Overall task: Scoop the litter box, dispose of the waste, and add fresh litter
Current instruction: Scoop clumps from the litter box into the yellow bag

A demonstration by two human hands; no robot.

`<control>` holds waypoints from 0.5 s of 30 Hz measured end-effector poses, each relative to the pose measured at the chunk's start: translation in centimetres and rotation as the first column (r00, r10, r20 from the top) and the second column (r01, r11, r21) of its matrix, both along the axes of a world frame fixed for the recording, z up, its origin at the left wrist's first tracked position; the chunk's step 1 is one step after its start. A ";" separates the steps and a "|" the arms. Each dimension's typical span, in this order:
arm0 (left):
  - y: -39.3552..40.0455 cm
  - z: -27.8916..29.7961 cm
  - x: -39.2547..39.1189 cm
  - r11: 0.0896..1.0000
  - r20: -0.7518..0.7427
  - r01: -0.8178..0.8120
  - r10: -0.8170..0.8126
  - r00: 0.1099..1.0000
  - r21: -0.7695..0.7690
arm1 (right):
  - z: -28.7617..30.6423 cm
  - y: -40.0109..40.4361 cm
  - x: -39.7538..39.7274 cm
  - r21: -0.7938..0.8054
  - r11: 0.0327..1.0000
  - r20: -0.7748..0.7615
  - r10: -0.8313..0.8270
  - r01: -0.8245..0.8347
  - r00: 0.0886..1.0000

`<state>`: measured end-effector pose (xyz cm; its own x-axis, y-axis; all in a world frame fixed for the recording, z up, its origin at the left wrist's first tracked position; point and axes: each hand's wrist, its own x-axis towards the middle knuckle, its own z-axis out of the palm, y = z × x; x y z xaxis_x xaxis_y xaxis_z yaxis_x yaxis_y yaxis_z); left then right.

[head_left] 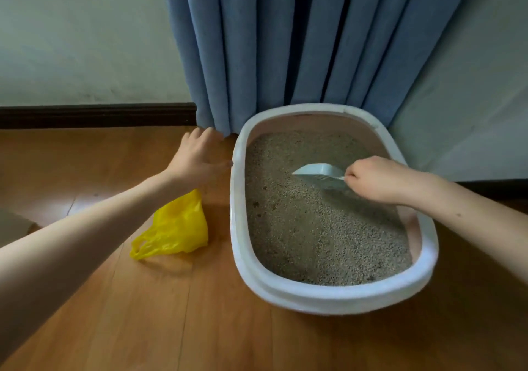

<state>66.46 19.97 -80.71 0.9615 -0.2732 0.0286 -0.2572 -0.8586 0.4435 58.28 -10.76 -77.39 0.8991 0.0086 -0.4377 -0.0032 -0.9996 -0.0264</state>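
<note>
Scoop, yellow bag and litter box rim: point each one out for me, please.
scoop (317, 174), head view, on its pale slotted blade.
yellow bag (179, 225), head view, on its crumpled middle.
litter box (328, 296), head view, on the near white rim.

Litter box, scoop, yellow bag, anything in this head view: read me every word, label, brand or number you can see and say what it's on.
None: no readable text shows anywhere in this view.
Litter box: plain white rim, no label or brand showing.
Scoop: plain pale plastic, no marking showing; its handle is hidden in the right hand.
Yellow bag: no print showing on the crumpled side that faces the camera.
Curtain, wall and floor: no signs.
</note>
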 end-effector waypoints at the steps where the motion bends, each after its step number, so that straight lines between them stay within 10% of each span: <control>1: -0.8 0.0 -0.3 0.997 0.025 0.079 -0.079 0.997 0.003 | 0.5 0.1 -0.1 -0.030 1.000 -0.034 -0.004 0.003 0.999; 7: -3.3 -1.5 -1.9 0.864 0.087 0.463 -0.486 0.870 0.199 | 1.2 -0.3 -0.9 -0.228 0.967 -0.188 0.074 -0.116 0.979; 15: -3.7 -2.4 -2.2 0.833 0.053 0.517 -0.535 0.843 0.196 | -1.7 -1.5 -1.7 -0.205 0.975 -0.252 0.030 -0.084 0.967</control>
<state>64.29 16.30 -83.08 0.6650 -0.7464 0.0252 -0.7267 -0.6390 0.2523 56.54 -12.22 -79.08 0.7643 -0.0601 -0.6421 0.0743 -0.9808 0.1803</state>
